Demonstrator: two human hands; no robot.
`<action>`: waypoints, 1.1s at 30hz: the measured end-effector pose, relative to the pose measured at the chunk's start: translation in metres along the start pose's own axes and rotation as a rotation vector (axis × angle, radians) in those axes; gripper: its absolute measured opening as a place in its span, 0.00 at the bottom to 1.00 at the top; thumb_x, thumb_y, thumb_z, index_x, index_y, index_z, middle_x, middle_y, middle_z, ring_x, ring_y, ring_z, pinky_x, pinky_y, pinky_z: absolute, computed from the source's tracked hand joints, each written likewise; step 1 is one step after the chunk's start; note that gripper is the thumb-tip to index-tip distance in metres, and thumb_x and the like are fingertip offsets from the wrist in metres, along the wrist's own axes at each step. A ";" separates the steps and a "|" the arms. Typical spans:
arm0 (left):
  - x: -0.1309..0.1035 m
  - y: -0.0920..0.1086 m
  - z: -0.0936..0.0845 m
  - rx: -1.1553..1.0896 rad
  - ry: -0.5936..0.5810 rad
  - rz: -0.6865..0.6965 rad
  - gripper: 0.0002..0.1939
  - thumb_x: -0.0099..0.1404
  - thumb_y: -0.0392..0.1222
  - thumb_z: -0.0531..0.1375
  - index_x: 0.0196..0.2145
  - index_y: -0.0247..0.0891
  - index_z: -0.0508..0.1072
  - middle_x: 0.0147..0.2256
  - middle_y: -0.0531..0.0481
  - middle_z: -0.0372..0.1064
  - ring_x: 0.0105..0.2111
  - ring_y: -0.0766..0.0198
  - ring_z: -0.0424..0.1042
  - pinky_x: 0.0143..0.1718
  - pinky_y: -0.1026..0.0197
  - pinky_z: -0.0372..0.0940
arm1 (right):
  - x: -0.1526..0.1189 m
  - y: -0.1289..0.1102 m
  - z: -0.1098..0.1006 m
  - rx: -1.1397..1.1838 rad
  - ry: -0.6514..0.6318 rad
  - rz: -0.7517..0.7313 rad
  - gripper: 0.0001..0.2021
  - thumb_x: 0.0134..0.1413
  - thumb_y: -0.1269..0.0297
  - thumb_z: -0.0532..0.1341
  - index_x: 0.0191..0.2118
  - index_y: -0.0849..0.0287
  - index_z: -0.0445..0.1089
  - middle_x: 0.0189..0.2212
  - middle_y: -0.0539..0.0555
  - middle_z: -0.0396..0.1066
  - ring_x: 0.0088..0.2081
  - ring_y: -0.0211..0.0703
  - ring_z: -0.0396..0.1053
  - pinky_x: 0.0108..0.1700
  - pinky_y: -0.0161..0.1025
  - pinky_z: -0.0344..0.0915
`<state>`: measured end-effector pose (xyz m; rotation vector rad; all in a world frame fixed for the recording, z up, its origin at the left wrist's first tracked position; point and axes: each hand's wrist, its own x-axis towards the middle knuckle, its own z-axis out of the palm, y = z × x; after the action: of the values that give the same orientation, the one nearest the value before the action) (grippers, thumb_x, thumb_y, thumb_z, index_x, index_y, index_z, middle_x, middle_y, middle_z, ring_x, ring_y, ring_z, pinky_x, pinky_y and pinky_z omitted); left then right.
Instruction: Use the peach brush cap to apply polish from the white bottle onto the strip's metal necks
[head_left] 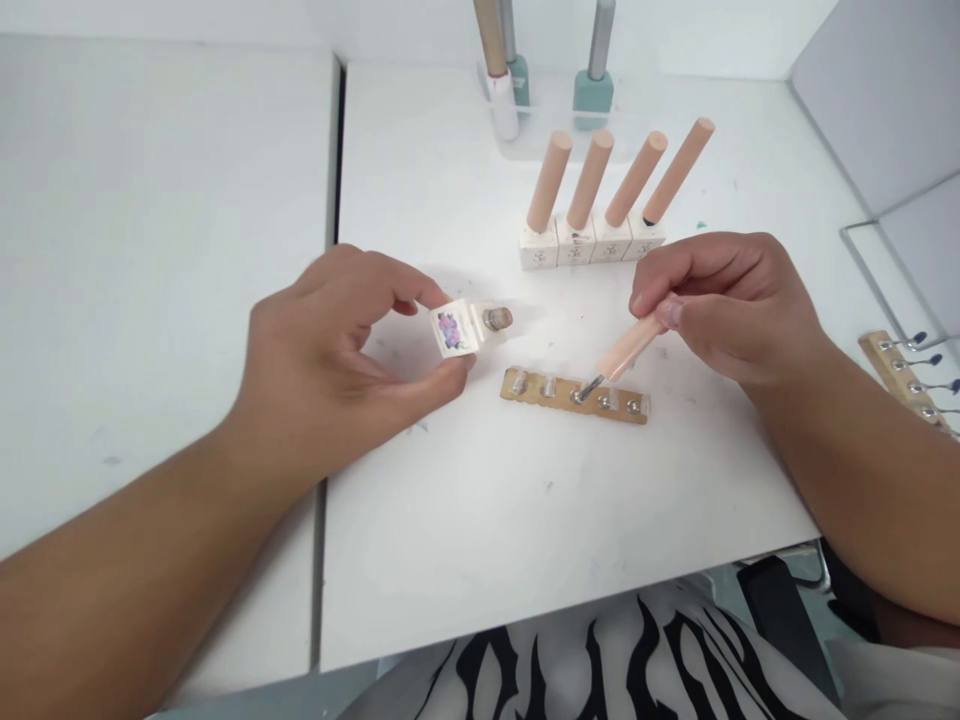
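My left hand (337, 345) pinches a small white nail polish bottle (454, 328) between thumb and finger. The bottle is tilted on its side, its uncapped neck pointing right. In my right hand (731, 300) is the polish brush (634, 345), held by its peach cap handle, bristles slanting down to the left. The bristle tip is at the middle of a cardboard strip (562, 393); whether it touches cannot be made out. Several small clear pieces on round metal mounts sit along that strip, which lies flat on the white table between my hands.
Several white bottles with peach caps (592, 240) stand in a row behind the strip. Farther back, a clear tray (555, 148) holds teal bottles and a white one. At right lies another strip (892, 365) with dark-tipped pieces, near a metal wire frame (855, 245).
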<state>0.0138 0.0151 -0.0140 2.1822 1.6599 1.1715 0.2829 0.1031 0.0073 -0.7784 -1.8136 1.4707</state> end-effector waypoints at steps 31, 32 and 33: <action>0.001 0.004 0.000 0.025 -0.005 -0.014 0.10 0.55 0.45 0.64 0.34 0.42 0.70 0.30 0.55 0.68 0.32 0.64 0.65 0.29 0.59 0.57 | 0.001 0.010 -0.004 0.052 -0.105 -0.145 0.09 0.48 0.75 0.61 0.30 0.55 0.76 0.21 0.48 0.65 0.24 0.35 0.58 0.26 0.38 0.53; 0.001 0.004 0.000 0.026 -0.005 -0.011 0.10 0.54 0.44 0.64 0.34 0.42 0.70 0.30 0.56 0.68 0.32 0.64 0.65 0.30 0.59 0.57 | 0.001 0.010 -0.003 0.049 -0.108 -0.145 0.09 0.48 0.75 0.60 0.30 0.55 0.76 0.22 0.48 0.66 0.24 0.35 0.58 0.27 0.38 0.54; 0.001 0.004 0.000 0.027 -0.009 -0.008 0.09 0.54 0.43 0.64 0.34 0.42 0.70 0.30 0.55 0.68 0.32 0.64 0.65 0.30 0.58 0.58 | 0.001 0.010 -0.003 0.044 -0.112 -0.140 0.09 0.48 0.75 0.60 0.30 0.55 0.76 0.22 0.48 0.66 0.24 0.35 0.59 0.27 0.38 0.54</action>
<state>0.0163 0.0145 -0.0113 2.1912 1.6890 1.1426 0.2851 0.1077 -0.0014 -0.5454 -1.8715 1.4829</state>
